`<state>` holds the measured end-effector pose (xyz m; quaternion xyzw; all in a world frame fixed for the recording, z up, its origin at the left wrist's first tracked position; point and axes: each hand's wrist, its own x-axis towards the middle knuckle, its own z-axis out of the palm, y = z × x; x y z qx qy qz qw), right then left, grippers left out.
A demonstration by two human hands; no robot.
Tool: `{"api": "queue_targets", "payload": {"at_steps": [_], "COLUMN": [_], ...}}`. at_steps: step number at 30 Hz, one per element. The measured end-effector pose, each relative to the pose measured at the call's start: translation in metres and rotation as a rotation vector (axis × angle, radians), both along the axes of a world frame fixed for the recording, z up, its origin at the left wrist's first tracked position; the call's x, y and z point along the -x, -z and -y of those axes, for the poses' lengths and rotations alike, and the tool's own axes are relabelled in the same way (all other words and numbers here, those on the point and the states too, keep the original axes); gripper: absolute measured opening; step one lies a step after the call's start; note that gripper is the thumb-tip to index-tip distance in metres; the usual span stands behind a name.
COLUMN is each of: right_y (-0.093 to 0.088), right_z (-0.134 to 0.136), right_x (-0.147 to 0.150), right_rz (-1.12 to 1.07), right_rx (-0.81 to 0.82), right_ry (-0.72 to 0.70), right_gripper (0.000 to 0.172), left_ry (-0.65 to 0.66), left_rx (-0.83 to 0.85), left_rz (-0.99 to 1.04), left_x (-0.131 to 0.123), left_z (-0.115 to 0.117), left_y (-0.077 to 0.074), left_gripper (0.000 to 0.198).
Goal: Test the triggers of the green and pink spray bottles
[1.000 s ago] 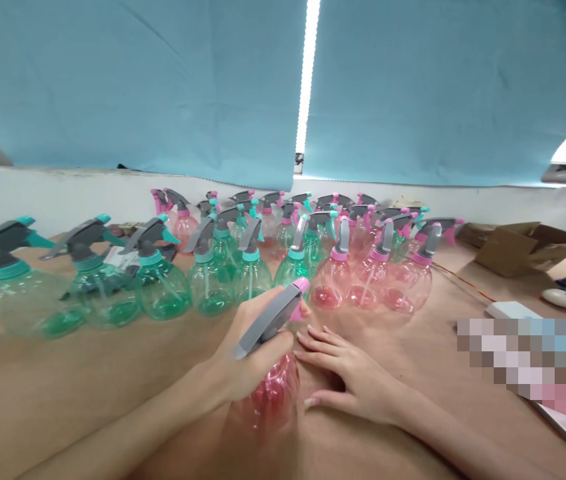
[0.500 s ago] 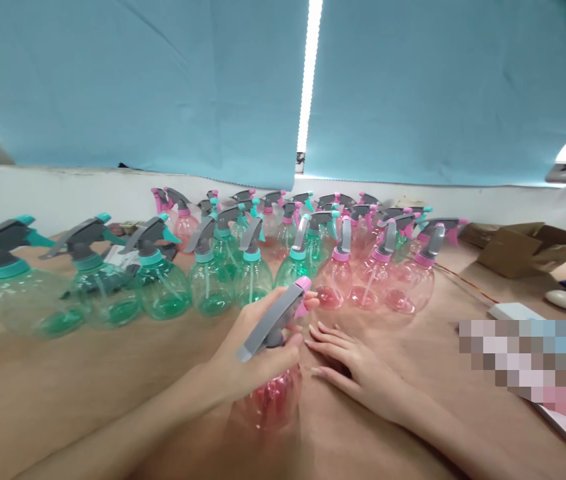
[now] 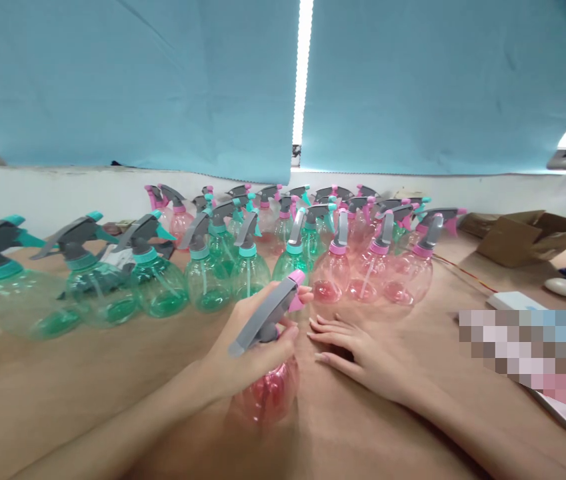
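Note:
My left hand (image 3: 247, 347) is wrapped round the neck of a pink spray bottle (image 3: 270, 397) with a grey and pink trigger head. The bottle stands upright in front of me, its neck hidden by the fingers. To its right, my right hand (image 3: 353, 350) rests on the table, fingers spread and holding nothing. Just beyond my hands runs a front row of spray bottles: green ones (image 3: 160, 287) with turquoise collars on the left, pink ones (image 3: 330, 280) on the right.
More pink and green spray bottles (image 3: 220, 240) crowd behind the front row. On the right of the table (image 3: 163, 427) are an open cardboard box (image 3: 517, 240), a white computer mouse (image 3: 563, 287), a white box-shaped device (image 3: 513, 300) with a cable, and a blurred-out flat item. Blue cloth (image 3: 137, 87) hangs behind.
The view has shifted slightly, so most things sit a little higher and farther left. Both hands keep their poses, the left one still on the pink spray bottle.

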<state>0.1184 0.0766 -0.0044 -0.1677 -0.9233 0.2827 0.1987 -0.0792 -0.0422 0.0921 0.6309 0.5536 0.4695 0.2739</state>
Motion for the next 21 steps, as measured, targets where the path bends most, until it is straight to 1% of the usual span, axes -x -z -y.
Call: {"api": "queue_targets", "payload": {"at_steps": [6, 9, 15, 21], "right_y": [-0.003, -0.004, -0.006, -0.011], "right_z": [0.001, -0.001, -0.001, 0.0], "right_x": [-0.001, -0.003, -0.003, -0.003], "right_rz": [0.095, 0.101, 0.076, 0.192], "right_rx": [-0.068, -0.088, -0.098, -0.132], "right_ry": [0.119, 0.106, 0.109, 0.107], "right_gripper": [0.041, 0.042, 0.039, 0.042], "left_ry": [-0.003, -0.004, 0.022, 0.044], "left_rx": [-0.002, -0.004, -0.042, -0.039], "left_rz": [-0.051, -0.087, -0.043, -0.043], "left_x": [0.001, 0.001, 0.002, 0.003], "left_z": [0.004, 0.005, 0.004, 0.003], "left_y": [-0.003, -0.004, -0.004, -0.002], "left_gripper": [0.035, 0.036, 0.031, 0.033]}}
